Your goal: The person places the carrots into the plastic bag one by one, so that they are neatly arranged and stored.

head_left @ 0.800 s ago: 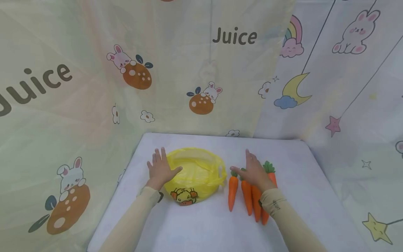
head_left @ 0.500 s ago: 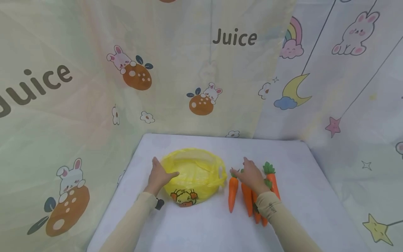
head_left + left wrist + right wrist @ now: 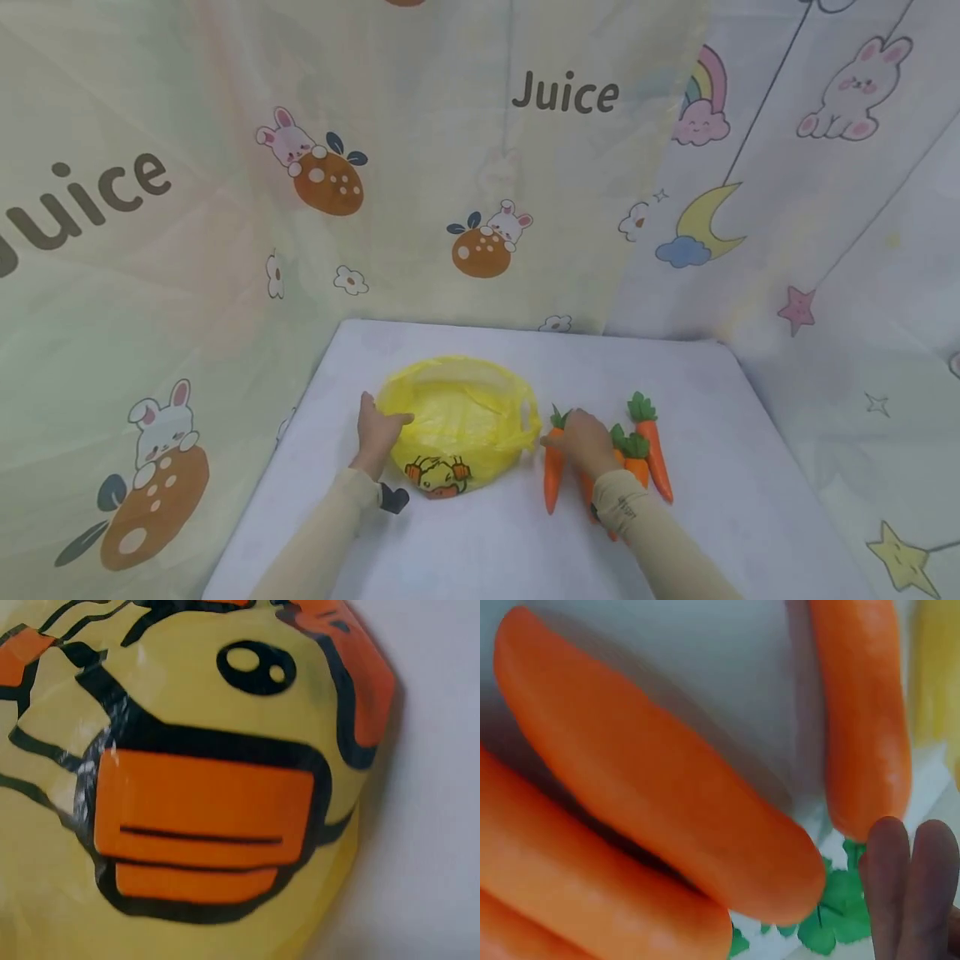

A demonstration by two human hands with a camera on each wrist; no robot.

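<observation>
Several carrots (image 3: 657, 465) lie on the white bench (image 3: 480, 554) to the right of a yellow plastic bag (image 3: 491, 468), their green leaves towards the far edge and their tips towards the person. That layout seems to suit the right hand (image 3: 587, 440): the leafy ends fall under the fingers, and the bag sits within a short sideways reach. The right hand is bent down over the leafy top of the leftmost carrot (image 3: 552, 482), covering part of the carrots next to it; in the right wrist view two fingertips (image 3: 889, 836) are at that carrot's leafy end, but whether they pinch it or merely touch it I cannot tell. The left hand (image 3: 377, 433) is at the bag's left side, unclenched, its thumb apart from the fingers and reaching across the rim while the fingers lie outside. It probably serves to steady the thin, floppy edge, though contact is not certain. The bag's mouth is spread wide and faces upward, presumably so that the film does not fold in on itself; a handle hole shows on its right side. Inside, only creased yellow film can be seen, and no carrot shows there. A printed duck face (image 3: 437, 477) covers the near wall, and the left wrist view looks closely at its orange beak.
</observation>
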